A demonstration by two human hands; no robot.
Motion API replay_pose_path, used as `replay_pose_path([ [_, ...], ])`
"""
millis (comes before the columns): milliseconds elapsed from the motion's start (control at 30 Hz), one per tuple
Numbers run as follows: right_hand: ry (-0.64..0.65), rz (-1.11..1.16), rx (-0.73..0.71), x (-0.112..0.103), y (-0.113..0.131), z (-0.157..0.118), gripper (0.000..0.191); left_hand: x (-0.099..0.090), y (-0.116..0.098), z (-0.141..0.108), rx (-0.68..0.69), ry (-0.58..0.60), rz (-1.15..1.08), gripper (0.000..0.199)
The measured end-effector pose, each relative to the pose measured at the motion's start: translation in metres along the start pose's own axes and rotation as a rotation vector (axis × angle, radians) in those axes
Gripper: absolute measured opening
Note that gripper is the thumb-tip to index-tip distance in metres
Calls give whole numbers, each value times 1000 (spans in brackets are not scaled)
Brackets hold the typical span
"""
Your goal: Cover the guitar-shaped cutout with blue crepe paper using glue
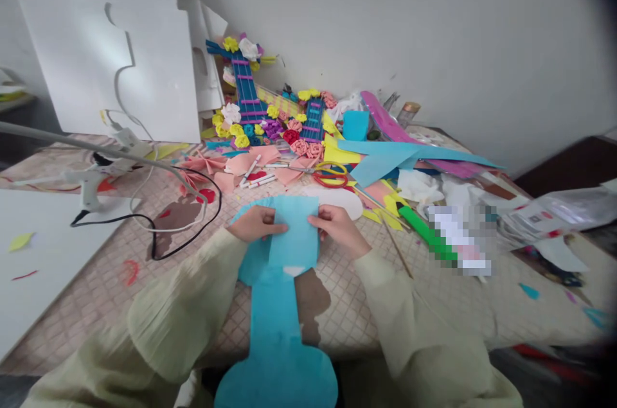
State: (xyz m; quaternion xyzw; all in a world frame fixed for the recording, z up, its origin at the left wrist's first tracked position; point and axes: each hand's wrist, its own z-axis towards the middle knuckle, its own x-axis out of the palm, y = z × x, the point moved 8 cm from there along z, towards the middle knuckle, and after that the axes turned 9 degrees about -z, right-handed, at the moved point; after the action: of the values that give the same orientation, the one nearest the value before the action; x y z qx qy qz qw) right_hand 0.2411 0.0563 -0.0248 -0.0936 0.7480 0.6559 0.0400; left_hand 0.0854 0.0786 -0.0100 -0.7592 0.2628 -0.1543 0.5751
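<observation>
My left hand (256, 223) pinches the left edge of a light-blue crepe paper sheet (295, 238), thumb lying across its front. On the opposite edge my right hand (340, 227) grips the same sheet between thumb and fingers. Beneath it runs a blue paper-covered cut-out (274, 315), with a narrow middle and a rounded end that hangs over the table's front edge. Its far end, also wide and blue, is partly covered by the sheet and my left hand. A small white patch shows at the sheet's lower edge.
A glue gun (90, 193) with looping cables sits left. Scissors (330, 175), markers (258, 177) and pink paper lie beyond my hands. Paper flowers surround a dark-blue guitar-like piece (247, 90) by the wall. Blue strips (385, 160), a green stick-like item (427, 234) and plastic bags (554, 212) are right.
</observation>
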Motion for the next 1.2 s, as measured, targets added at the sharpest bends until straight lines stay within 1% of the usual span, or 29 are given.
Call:
replay_pose_path([
  [100,38,-50,12,5,-3,-1,23,-9,9,-5,-7,-7,34,35],
  [200,65,-83,21,9,-4,-4,24,-16,19,-8,-26,-7,48,28],
  [333,49,-127,5,7,-4,-7,23,-18,29,-13,-89,27,134,25],
  [500,-7,-182,-13,1,-4,-6,21,-14,29,-19,-168,83,297,25],
  [567,-4,-198,-31,1,-3,-5,21,-13,24,-21,-169,66,422,30],
  [600,-2,-205,-41,1,-3,-5,20,-14,17,-22,-120,25,495,33],
  [633,0,-214,-50,1,-2,-4,21,-14,8,-22,-26,-25,566,34],
  [700,0,-240,-65,2,-1,-4,22,-8,-14,-25,251,-99,685,33],
  [733,1,-252,-70,2,0,-3,23,0,-22,-29,391,-93,732,32],
  [767,2,-260,-73,3,0,-3,24,9,-25,-32,507,-56,776,34],
  [800,4,-263,-73,3,0,-3,25,18,-24,-34,587,2,819,39],
  [833,4,-263,-73,3,0,-3,25,26,-20,-35,629,65,861,44],
  [900,2,-267,-77,2,-1,-3,26,37,-7,-34,633,165,935,55],
  [967,-1,-281,-82,2,-1,-3,27,42,4,-32,599,222,987,64],
  [1033,-11,-310,-90,1,0,-4,27,44,11,-31,582,254,1021,67],
  [1100,-32,-359,-117,-1,2,-5,28,45,12,-32,587,275,1047,67],
  [1200,-81,-464,-200,-6,10,-9,34,47,13,-33,591,292,1081,67],
])
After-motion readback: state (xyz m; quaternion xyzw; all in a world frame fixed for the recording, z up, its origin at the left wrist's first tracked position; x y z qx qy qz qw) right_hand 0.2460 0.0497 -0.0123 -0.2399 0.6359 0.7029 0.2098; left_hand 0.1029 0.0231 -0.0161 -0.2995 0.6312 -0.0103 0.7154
